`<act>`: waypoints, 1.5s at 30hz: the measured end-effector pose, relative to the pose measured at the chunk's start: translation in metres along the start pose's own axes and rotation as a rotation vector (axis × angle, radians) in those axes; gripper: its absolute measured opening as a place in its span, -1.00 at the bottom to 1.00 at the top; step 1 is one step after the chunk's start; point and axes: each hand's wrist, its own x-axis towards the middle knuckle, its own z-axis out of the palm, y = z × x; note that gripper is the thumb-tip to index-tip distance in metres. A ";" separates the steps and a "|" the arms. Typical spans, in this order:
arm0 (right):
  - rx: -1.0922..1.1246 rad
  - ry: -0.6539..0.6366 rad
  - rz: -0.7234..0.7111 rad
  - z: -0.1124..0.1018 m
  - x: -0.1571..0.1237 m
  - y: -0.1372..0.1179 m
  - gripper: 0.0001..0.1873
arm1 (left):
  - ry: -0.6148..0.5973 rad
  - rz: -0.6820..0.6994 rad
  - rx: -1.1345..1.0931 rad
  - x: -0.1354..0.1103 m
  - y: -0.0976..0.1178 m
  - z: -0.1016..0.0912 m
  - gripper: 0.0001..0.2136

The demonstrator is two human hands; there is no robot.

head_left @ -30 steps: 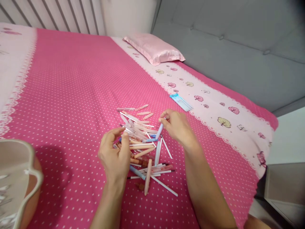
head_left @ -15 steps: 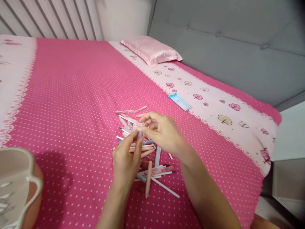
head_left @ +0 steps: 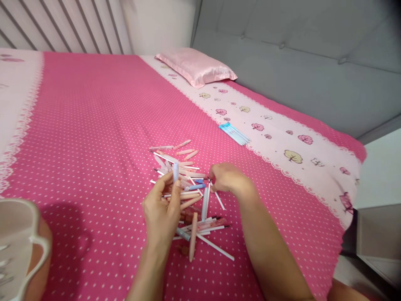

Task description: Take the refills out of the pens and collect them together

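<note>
Upright between the thumb and fingers of my left hand [head_left: 161, 205] is a short pale lavender pen part [head_left: 176, 172], its lower end hidden by my grip. My right hand [head_left: 226, 179] is down at the right side of a loose pile of pens, its fingers curled together; what they hold, if anything, is hidden. White refills, one a white stick [head_left: 218, 197], lie close to those fingertips. A blue pen [head_left: 194, 187] and a pale grey-white pen [head_left: 205, 205] rest between my hands. Nearer to me lies a peach pen [head_left: 193, 238] across other pens and a long white refill [head_left: 216, 247].
The pile lies on a pink dotted bedspread [head_left: 103, 138]. A beige container [head_left: 45, 238] with white pieces inside stands at lower left. Farther off are a blue-topped pack of pens [head_left: 234, 133] and a pink pillow [head_left: 197, 67], beside a grey padded headboard [head_left: 297, 62].
My right hand has left the lavender pen part and moved right and down to the pile's edge. My left hand still holds that part, now in plain view.
</note>
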 end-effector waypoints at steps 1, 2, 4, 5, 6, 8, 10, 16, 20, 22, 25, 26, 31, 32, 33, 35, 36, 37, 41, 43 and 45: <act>-0.021 -0.030 -0.010 0.001 0.002 -0.001 -0.62 | -0.006 0.015 0.016 0.001 -0.002 -0.001 -0.66; -0.033 -0.035 -0.027 0.003 0.005 -0.002 -0.61 | -0.016 0.037 0.039 0.001 -0.004 -0.001 -0.66; -0.043 -0.010 -0.050 0.006 0.008 -0.001 -0.61 | -0.036 0.083 0.094 0.003 -0.010 -0.003 -0.66; -0.040 0.010 -0.060 0.007 0.009 0.000 -0.61 | -0.041 0.099 0.113 0.004 -0.012 -0.004 -0.67; -0.031 0.037 -0.069 0.009 0.009 0.001 -0.62 | -0.042 0.108 0.122 0.005 -0.013 -0.004 -0.67; -0.002 0.095 -0.082 0.010 0.009 0.005 -0.63 | -0.036 0.108 0.126 0.005 -0.014 -0.005 -0.67; 0.051 0.151 -0.089 0.009 0.006 0.010 -0.64 | -0.033 0.099 0.121 0.005 -0.013 -0.004 -0.67; 0.383 0.342 -0.200 0.000 -0.006 0.017 -0.69 | -0.025 0.083 0.109 0.004 -0.013 -0.002 -0.67; 0.666 0.486 -0.298 -0.002 -0.005 0.014 -0.84 | -0.025 0.079 0.119 0.005 -0.014 -0.001 -0.66; 0.808 0.498 -0.337 -0.002 -0.004 0.012 -0.82 | -0.028 0.064 0.099 0.005 -0.013 -0.001 -0.66; 1.047 0.453 -0.388 -0.004 -0.004 0.008 -0.78 | -0.059 0.030 0.041 0.004 -0.010 0.000 -0.66; 1.112 0.440 -0.404 -0.005 -0.005 0.006 -0.76 | -0.072 0.018 0.022 0.003 -0.009 0.000 -0.66; 1.257 0.436 -0.456 -0.009 -0.011 0.000 -0.77 | -0.112 -0.024 -0.027 0.002 -0.007 0.000 -0.63; 1.273 0.432 -0.464 -0.009 -0.012 -0.001 -0.80 | -0.114 -0.020 -0.023 0.002 -0.007 0.000 -0.63; 1.292 0.428 -0.472 -0.010 -0.013 -0.002 -0.83 | -0.108 -0.011 -0.014 0.002 -0.007 0.000 -0.63; 1.331 0.435 -0.497 -0.010 -0.014 -0.004 -0.86 | -0.097 0.009 0.001 0.002 -0.006 0.000 -0.63; 1.348 0.444 -0.515 -0.010 -0.014 -0.005 -0.87 | -0.094 0.011 0.002 0.002 -0.006 0.000 -0.63; 1.364 0.456 -0.532 -0.010 -0.014 -0.005 -0.88 | -0.095 0.009 -0.001 0.002 -0.006 0.000 -0.63; 1.417 0.500 -0.558 -0.009 -0.013 -0.009 -0.84 | -0.114 0.034 0.022 0.003 -0.007 0.000 -0.65; 1.422 0.559 -0.563 -0.008 -0.013 -0.012 -0.81 | -0.121 0.073 0.055 0.003 -0.008 -0.001 -0.67; 1.385 0.652 -0.570 -0.008 -0.014 -0.015 -0.80 | -0.121 0.091 0.068 0.003 -0.008 -0.001 -0.68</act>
